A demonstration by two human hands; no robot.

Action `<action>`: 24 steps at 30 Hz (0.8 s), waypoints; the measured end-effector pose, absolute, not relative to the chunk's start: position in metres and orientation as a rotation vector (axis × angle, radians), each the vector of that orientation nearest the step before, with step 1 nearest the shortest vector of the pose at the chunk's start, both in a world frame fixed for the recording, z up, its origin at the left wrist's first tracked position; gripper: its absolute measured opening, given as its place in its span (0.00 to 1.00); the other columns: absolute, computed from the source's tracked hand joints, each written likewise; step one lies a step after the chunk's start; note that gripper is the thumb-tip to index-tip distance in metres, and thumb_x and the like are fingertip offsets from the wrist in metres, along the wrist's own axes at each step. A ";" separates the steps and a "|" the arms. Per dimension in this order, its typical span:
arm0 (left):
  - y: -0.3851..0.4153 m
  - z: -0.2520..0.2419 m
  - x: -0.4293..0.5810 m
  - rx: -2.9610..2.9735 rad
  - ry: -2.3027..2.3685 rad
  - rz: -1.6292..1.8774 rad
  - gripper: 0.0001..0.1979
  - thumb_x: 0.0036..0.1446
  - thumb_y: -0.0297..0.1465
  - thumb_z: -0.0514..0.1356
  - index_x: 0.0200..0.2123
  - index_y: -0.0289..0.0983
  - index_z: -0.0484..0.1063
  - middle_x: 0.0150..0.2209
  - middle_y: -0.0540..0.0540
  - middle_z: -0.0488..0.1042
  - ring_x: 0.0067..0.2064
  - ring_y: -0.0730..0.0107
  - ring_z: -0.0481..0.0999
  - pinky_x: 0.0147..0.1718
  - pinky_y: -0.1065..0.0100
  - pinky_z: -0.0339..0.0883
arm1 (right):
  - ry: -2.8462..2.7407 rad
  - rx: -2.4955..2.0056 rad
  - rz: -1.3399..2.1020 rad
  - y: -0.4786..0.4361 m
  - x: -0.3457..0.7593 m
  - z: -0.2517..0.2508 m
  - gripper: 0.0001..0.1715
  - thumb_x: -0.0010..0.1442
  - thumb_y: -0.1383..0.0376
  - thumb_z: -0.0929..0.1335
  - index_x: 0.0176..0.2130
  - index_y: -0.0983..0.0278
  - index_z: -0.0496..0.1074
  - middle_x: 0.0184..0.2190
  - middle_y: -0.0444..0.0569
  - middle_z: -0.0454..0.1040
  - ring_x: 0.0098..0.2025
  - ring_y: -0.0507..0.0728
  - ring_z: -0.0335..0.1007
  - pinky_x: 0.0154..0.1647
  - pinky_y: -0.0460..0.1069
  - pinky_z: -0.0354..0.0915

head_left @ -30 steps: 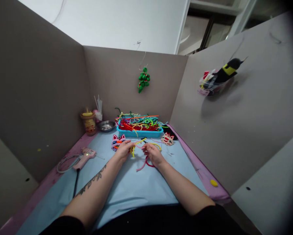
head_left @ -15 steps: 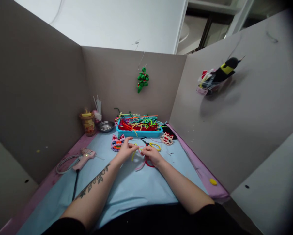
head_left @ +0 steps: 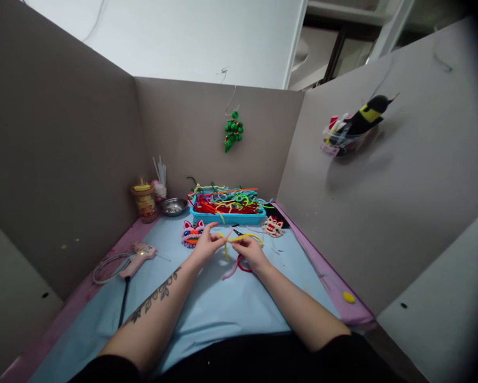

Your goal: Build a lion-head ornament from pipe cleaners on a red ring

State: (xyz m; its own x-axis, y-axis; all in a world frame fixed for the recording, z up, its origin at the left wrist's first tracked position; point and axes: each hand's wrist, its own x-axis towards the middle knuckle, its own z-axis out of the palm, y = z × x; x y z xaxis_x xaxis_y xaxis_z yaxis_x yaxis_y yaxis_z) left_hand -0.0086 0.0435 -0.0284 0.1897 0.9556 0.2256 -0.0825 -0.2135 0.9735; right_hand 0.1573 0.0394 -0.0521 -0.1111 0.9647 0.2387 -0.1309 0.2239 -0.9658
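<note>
Close in, the blue sheet covering the counter [head_left: 207, 308] lies beneath both forearms. Above it, the left hand [head_left: 207, 249] and the right hand [head_left: 250, 252] are just apart, each pinching thumb against fingers on a thin yellow fuzzy craft stem [head_left: 227, 253]. That stem is held between them, one end hanging; a short pink fuzzy strand [head_left: 229, 232] crosses it at the left fingertips. Both look very light and soft-piled, probably wire-cored, so they should bend easily, keep the bend and hardly slip. A fingertip pinch close beside the crossing should steer best; hard squeezing might flatten the pile, and cut ends could prick. Below the right hand lies a longer pink fuzzy strand [head_left: 230, 273]. Beyond, a purple cat-like face of fuzzy stems [head_left: 192, 234] sits before a light-blue plastic tray [head_left: 228, 218] heaped with loose, multicoloured fuzzy stems [head_left: 242, 201].
</note>
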 end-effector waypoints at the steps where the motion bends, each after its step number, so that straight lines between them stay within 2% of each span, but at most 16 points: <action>1: 0.044 -0.029 -0.008 1.397 0.909 1.287 0.32 0.44 0.33 0.64 0.51 0.36 0.53 0.23 0.56 0.67 0.23 0.79 0.65 0.23 0.76 0.53 | -1.322 -0.903 1.138 0.040 0.158 -0.054 0.13 0.41 0.61 0.73 0.28 0.65 0.73 0.21 0.43 0.69 0.24 0.50 0.61 0.26 0.45 0.56; 9: 0.041 -0.028 -0.001 1.330 0.991 1.490 0.29 0.43 0.32 0.63 0.48 0.36 0.54 0.22 0.56 0.68 0.24 0.77 0.68 0.26 0.75 0.58 | -1.547 -0.904 1.009 0.036 0.156 -0.053 0.09 0.45 0.60 0.71 0.22 0.65 0.73 0.24 0.45 0.69 0.30 0.52 0.64 0.35 0.48 0.59; 17: 0.048 -0.031 -0.007 1.189 1.088 1.405 0.29 0.40 0.27 0.62 0.47 0.33 0.56 0.24 0.52 0.71 0.25 0.76 0.69 0.26 0.74 0.59 | -1.601 -0.795 0.989 0.038 0.156 -0.056 0.08 0.46 0.61 0.71 0.27 0.63 0.74 0.28 0.45 0.70 0.33 0.53 0.65 0.38 0.48 0.60; 24: 0.049 -0.027 -0.008 1.072 1.153 1.231 0.34 0.38 0.27 0.62 0.51 0.29 0.56 0.20 0.52 0.69 0.22 0.74 0.67 0.23 0.74 0.57 | -1.654 -0.736 1.021 0.040 0.158 -0.058 0.06 0.45 0.62 0.72 0.27 0.62 0.76 0.30 0.46 0.71 0.35 0.54 0.66 0.41 0.49 0.60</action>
State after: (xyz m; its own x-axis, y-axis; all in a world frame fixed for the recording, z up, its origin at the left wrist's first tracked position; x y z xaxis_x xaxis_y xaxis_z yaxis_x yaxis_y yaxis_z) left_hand -0.0077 0.0489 -0.0266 -0.0077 0.9983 -0.0575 -0.1228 0.0561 0.9908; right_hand 0.1581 0.0398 -0.0580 -0.2999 0.8479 0.4371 -0.0103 0.4553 -0.8903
